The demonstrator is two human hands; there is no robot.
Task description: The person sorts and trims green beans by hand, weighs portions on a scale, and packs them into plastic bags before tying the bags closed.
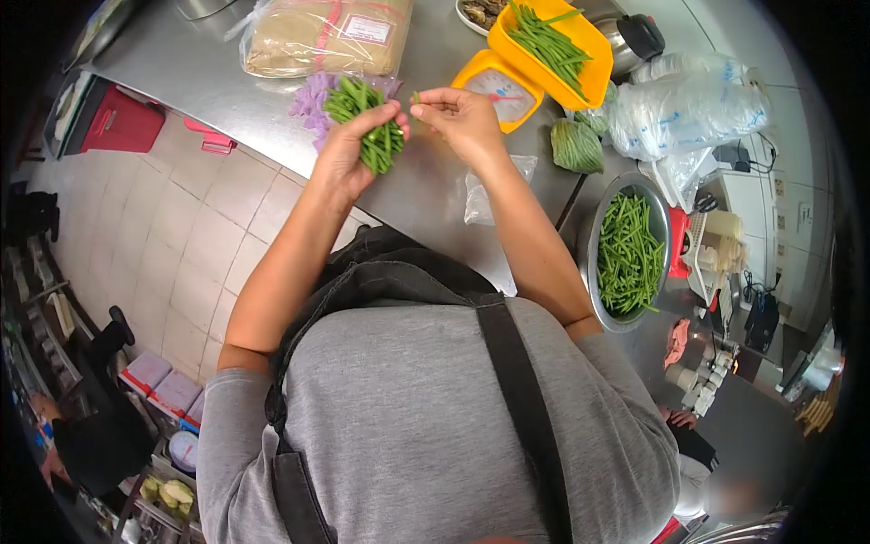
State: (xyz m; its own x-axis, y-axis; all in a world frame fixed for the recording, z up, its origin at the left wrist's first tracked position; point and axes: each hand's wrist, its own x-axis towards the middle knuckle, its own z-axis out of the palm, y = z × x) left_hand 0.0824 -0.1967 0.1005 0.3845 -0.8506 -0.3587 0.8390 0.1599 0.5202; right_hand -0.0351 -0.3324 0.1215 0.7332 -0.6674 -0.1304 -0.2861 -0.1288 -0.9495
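Note:
My left hand (349, 150) is wrapped round a bunch of cut green beans (355, 98) above the steel counter. Close beside it, my right hand (467, 122) pinches a small green piece (415, 98) that looks like a bit of bean. Crumpled purple material (310, 107) lies under and behind the bunch. A yellow dial scale (520, 116) stands just beyond my right hand, with a tilted yellow tray (591, 68) on it holding more beans. Near my right forearm a clear plastic bag (478, 201) lies flat on the counter.
A large steel bowl of green beans (630, 254) sits at right. Green cabbage (577, 147), a bundle of clear bags (689, 104) and a metal jug (634, 41) stand behind. A plastic-wrapped brown package (317, 41) is at the back. Another person (95, 435) is lower left.

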